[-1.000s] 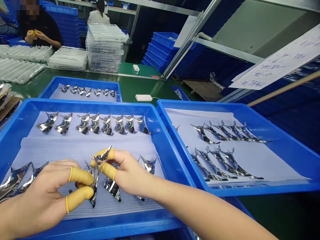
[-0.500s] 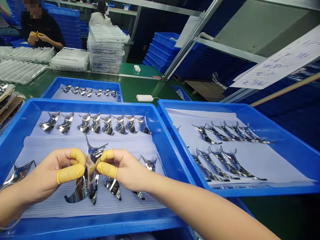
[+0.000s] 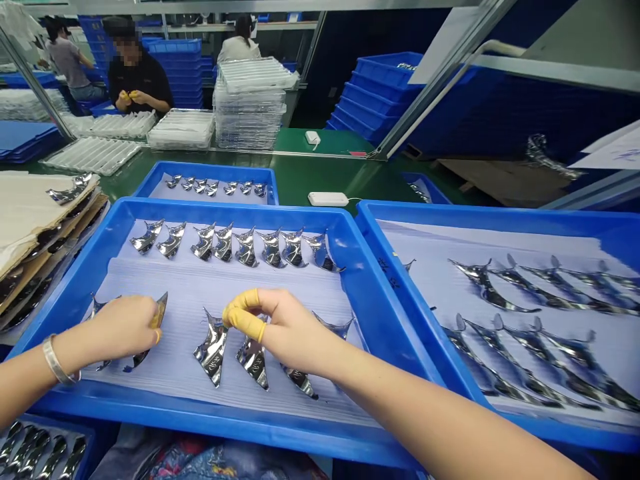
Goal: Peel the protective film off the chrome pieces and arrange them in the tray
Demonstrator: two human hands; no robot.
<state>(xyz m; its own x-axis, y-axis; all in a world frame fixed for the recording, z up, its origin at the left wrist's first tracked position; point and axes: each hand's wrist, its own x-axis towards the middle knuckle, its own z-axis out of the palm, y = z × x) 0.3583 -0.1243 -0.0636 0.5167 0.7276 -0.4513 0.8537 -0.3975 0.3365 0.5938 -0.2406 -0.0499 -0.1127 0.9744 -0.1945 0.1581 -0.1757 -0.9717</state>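
Note:
My left hand (image 3: 120, 327), with yellow finger covers, is closed around a curved chrome part (image 3: 163, 305) at the left side of the blue tray (image 3: 235, 427). Its pointed tip shows above my fingers, and more shiny metal shows below them. My right hand (image 3: 285, 330) pinches the upper right corner of a second chrome part (image 3: 213, 353), which lies on the white paper lining. Right beside it is another such part (image 3: 253, 363), and one more (image 3: 299, 383) is partly hidden under my wrist. A row of similar pieces (image 3: 246, 248) lines the tray's far side.
At right a second blue tray (image 3: 400, 293) holds two rows of chrome parts. Behind stands a smaller tray (image 3: 207, 167). Cardboard layers (image 3: 30, 233) with parts are stacked at left. Clear plastic trays (image 3: 250, 107) and people sit across the green bench.
My hands have parted. The left has moved away with the chrome part both were holding, down toward the tray's left; the right is now at another part. The view has swung left.

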